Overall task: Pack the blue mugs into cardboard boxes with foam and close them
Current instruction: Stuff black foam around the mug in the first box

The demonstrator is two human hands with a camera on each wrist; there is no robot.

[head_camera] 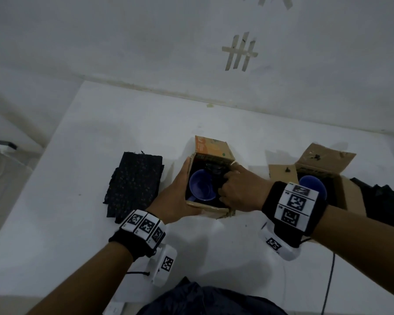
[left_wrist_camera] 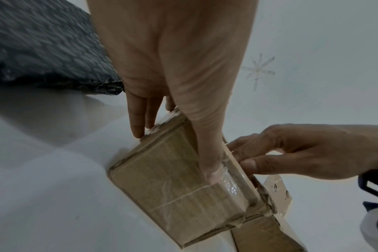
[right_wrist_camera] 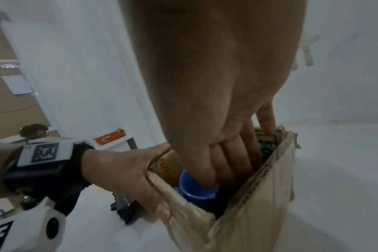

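No text can be read anywhere. The orange flap (head_camera: 212, 147) of the middle cardboard box (head_camera: 210, 208), centre of the head view, carries print too blurred to make out. The wristbands (head_camera: 296, 204) bear only black-and-white square code markers. Green print inside the box wall (right_wrist_camera: 268, 145), right of centre in the right wrist view, is likewise illegible.

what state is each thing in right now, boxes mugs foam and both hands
middle box: open, flaps up, blue mug inside
blue mug in middle box: upright, mouth up
right box: open, flaps spread
blue mug in right box: inside, partly hidden by the wrist
foam stack: flat on the table, untouched
left hand: holds the middle box's side
right hand: fingers reach into the middle box beside the mug
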